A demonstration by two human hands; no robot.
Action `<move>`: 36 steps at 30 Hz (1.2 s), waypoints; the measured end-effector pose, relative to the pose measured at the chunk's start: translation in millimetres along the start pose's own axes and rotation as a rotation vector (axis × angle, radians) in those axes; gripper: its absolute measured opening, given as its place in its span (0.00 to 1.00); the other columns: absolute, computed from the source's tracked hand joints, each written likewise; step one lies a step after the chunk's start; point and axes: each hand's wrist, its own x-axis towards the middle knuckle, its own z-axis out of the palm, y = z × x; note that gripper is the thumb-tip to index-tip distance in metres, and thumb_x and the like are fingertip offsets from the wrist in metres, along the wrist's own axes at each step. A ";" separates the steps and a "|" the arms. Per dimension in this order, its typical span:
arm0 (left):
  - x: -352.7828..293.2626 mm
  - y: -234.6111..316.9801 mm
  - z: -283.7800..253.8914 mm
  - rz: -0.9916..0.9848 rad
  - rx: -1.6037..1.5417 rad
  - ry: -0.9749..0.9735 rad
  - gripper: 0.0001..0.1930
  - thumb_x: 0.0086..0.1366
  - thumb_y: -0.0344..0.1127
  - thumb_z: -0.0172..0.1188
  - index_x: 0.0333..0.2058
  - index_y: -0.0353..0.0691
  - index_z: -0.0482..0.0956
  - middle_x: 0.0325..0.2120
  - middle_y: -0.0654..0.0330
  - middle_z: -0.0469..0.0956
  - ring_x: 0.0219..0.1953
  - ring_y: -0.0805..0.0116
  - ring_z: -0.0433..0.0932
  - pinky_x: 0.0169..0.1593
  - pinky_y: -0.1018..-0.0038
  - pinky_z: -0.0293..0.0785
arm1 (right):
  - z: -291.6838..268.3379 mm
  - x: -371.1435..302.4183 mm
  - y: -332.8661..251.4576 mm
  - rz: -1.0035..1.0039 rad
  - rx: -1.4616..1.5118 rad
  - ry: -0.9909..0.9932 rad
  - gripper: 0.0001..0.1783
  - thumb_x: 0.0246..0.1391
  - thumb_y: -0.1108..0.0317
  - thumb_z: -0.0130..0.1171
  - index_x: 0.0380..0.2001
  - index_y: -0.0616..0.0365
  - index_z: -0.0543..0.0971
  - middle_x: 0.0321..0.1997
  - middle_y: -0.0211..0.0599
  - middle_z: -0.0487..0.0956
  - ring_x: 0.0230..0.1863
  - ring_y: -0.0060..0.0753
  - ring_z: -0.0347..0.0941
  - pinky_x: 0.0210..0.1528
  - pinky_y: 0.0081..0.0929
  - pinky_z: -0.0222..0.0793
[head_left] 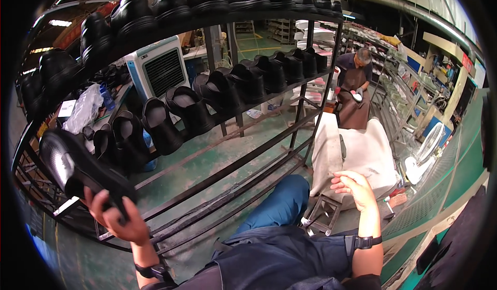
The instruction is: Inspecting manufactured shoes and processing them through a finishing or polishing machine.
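Note:
A black shoe (pixel 85 165) is in my left hand (pixel 121 218), its sole turned up toward me and its outline slightly blurred. My fingers grip it at the end nearest me, in front of the left part of a dark metal rack (pixel 222 168). On the rack's middle shelf stands a row of black shoes (pixel 186 109); a second row of black shoes (pixel 171 5) lines the top shelf. Over on the right, my right hand (pixel 353 186) holds nothing, fingers stretched out above a cloth-covered seat (pixel 362 155).
A co-worker (pixel 357 83) in a brown apron sits beyond the covered seat, holding a white piece. Behind the rack stands an air cooler (pixel 160 64). A fan (pixel 430 142) and a green mesh panel (pixel 440 197) are on the right. A small metal frame (pixel 323 212) stands beside my leg.

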 end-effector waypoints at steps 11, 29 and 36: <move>-20.2 141.5 77.9 0.256 -0.899 -0.199 0.20 0.47 0.26 0.69 0.20 0.50 0.61 0.45 0.66 0.81 0.62 0.49 0.70 0.67 0.22 0.38 | -18.7 -12.4 28.6 0.023 0.127 0.051 0.18 0.66 0.68 0.53 0.53 0.69 0.77 0.43 0.45 0.83 0.42 0.37 0.83 0.45 0.29 0.79; -95.7 283.9 266.8 -0.020 -1.360 -0.712 0.11 0.54 0.27 0.62 0.30 0.41 0.67 0.52 0.55 0.75 0.67 0.46 0.65 0.72 0.38 0.38 | 3.0 -3.9 92.5 0.288 0.157 -0.162 0.22 0.70 0.63 0.52 0.60 0.68 0.72 0.52 0.49 0.81 0.51 0.38 0.81 0.53 0.30 0.76; -182.5 363.3 531.0 -0.274 -0.908 -0.697 0.15 0.59 0.38 0.64 0.39 0.37 0.71 0.55 0.50 0.71 0.68 0.46 0.60 0.69 0.42 0.51 | -42.1 -7.3 120.4 0.324 0.268 0.104 0.19 0.69 0.68 0.51 0.57 0.70 0.74 0.48 0.51 0.82 0.47 0.41 0.82 0.49 0.33 0.79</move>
